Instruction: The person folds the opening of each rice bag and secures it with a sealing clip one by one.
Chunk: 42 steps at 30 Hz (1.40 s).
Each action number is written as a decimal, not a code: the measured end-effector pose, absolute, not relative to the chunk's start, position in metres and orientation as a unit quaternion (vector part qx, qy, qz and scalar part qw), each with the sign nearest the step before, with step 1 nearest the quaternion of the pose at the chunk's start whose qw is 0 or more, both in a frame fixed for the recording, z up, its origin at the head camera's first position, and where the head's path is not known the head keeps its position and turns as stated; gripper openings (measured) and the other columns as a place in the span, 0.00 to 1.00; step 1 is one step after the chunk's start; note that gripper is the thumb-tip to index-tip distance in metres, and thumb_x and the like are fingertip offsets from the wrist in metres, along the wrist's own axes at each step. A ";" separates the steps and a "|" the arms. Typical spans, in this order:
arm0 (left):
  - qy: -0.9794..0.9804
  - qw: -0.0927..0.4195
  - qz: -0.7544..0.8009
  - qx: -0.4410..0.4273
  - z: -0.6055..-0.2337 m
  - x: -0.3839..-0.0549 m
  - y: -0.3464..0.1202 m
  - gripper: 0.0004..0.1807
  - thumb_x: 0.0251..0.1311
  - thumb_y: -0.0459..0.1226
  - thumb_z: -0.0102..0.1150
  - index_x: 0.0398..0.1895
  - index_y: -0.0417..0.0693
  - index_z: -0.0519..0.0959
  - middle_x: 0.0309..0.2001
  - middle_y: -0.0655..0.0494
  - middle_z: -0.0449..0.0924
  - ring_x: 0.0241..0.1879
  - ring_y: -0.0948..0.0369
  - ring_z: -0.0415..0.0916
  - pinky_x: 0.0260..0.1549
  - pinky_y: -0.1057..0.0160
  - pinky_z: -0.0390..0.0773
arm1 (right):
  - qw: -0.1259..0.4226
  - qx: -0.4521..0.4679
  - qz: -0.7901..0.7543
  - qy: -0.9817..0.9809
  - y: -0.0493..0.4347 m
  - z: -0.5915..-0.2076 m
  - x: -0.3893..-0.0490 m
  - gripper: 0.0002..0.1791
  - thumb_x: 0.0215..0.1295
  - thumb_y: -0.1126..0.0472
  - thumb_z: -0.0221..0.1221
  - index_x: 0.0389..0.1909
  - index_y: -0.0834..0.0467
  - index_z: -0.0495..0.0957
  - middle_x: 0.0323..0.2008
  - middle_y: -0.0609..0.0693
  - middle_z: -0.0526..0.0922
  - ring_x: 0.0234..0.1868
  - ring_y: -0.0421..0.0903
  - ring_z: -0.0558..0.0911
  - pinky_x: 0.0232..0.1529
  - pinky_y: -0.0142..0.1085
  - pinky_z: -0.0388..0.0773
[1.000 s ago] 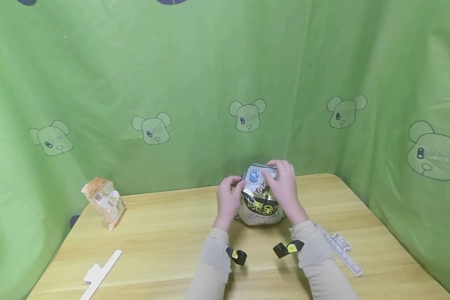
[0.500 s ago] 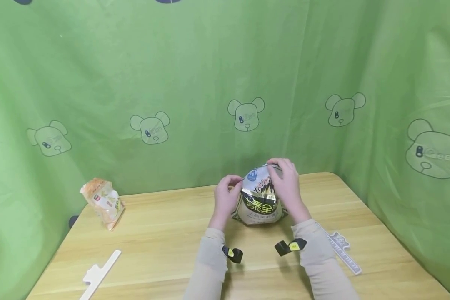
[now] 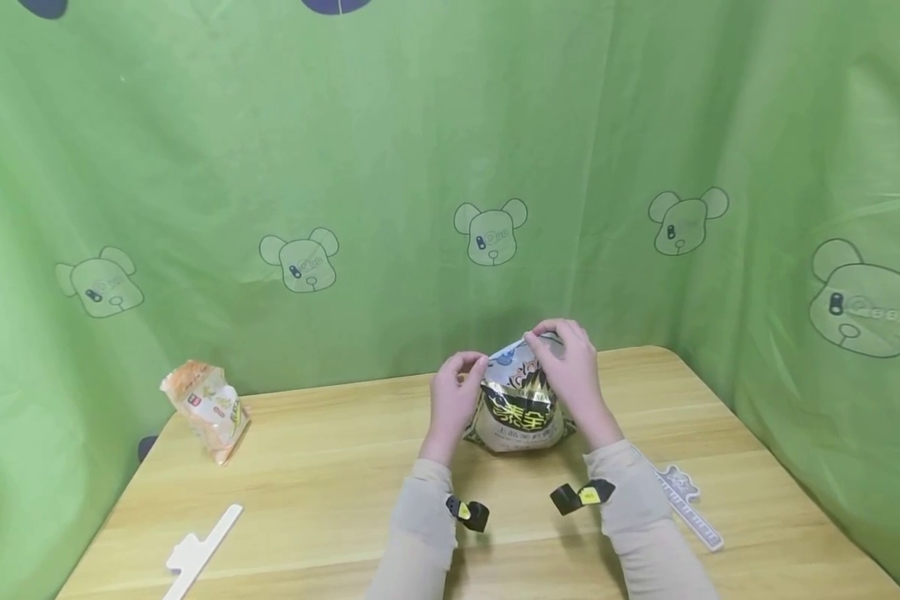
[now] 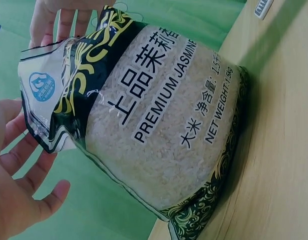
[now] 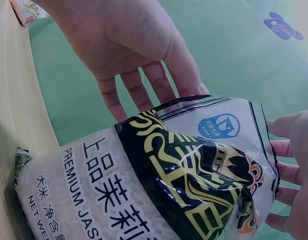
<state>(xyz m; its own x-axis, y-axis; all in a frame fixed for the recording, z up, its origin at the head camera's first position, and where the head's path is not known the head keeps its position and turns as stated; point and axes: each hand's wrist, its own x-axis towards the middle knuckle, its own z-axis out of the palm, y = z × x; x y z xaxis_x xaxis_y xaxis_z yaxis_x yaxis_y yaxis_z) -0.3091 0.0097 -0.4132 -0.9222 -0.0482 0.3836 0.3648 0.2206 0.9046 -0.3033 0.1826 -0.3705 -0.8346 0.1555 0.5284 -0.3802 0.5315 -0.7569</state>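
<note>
A clear-fronted bag of jasmine rice (image 3: 523, 429) stands upright on the table, its black-and-gold band creased below the pale top. My left hand (image 3: 453, 404) pinches the bag's top edge at the left corner. In the left wrist view that hand (image 4: 18, 165) has its other fingers spread loosely beside the edge. Farther along the top edge, my right hand (image 3: 576, 383) pinches the film between thumb and fingers. The right wrist view has the right hand's fingers (image 5: 289, 175) at the bag's upper rim. The blue round logo (image 4: 42, 86) faces the left wrist camera.
An orange-and-white food packet (image 3: 210, 412) stands at the table's back left. A white sealing clip (image 3: 198, 552) lies at front left. A purple-patterned clip (image 3: 690, 512) lies by the right forearm, partly hidden by it. Green curtain (image 3: 390, 150) surrounds the wooden table (image 3: 330, 492).
The right thumb has shifted up from the bag's front to its top edge. The bag's top now tilts, and in the head view more of the blue logo is folded out of sight.
</note>
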 end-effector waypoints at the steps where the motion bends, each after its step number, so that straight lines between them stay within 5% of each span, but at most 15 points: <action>1: -0.764 0.168 -0.615 -0.102 -0.413 -0.308 0.010 0.11 0.65 0.45 0.58 0.44 0.49 0.82 0.43 0.54 0.84 0.44 0.61 0.78 0.48 0.61 0.79 | 0.276 0.067 0.479 -0.831 0.183 -0.371 -0.303 0.15 0.65 0.53 0.61 0.44 0.60 0.78 0.53 0.60 0.78 0.60 0.58 0.71 0.66 0.64 0.61; 16: -0.766 0.201 -0.603 -0.099 -0.413 -0.308 0.015 0.09 0.60 0.40 0.64 0.41 0.47 0.83 0.40 0.53 0.85 0.42 0.61 0.78 0.49 0.59 0.76 | 0.249 0.066 0.469 -0.845 0.190 -0.369 -0.304 0.17 0.61 0.59 0.65 0.50 0.61 0.77 0.55 0.61 0.78 0.59 0.59 0.73 0.66 0.62 0.64; 22: -0.760 0.210 -0.607 -0.097 -0.412 -0.312 0.019 0.07 0.60 0.39 0.65 0.39 0.47 0.83 0.38 0.53 0.84 0.41 0.61 0.77 0.50 0.51 0.77 | 0.256 0.067 0.466 -0.844 0.190 -0.370 -0.305 0.17 0.62 0.60 0.64 0.49 0.61 0.77 0.54 0.61 0.77 0.60 0.59 0.73 0.66 0.61 0.64; 31: -0.802 0.197 -0.556 -0.098 -0.402 -0.320 0.027 0.08 0.59 0.42 0.65 0.39 0.50 0.84 0.39 0.55 0.84 0.41 0.62 0.79 0.46 0.63 0.80 | 0.261 0.065 0.466 -0.843 0.190 -0.372 -0.306 0.16 0.61 0.61 0.64 0.48 0.61 0.76 0.53 0.61 0.77 0.58 0.59 0.74 0.65 0.59 0.67; 42: -0.854 0.200 -0.467 -0.117 -0.381 -0.323 0.044 0.09 0.60 0.44 0.64 0.39 0.51 0.85 0.40 0.56 0.85 0.42 0.59 0.76 0.48 0.58 0.76 | 0.261 0.064 0.455 -0.849 0.191 -0.372 -0.307 0.15 0.62 0.61 0.64 0.48 0.62 0.76 0.52 0.61 0.77 0.58 0.59 0.73 0.64 0.61 0.67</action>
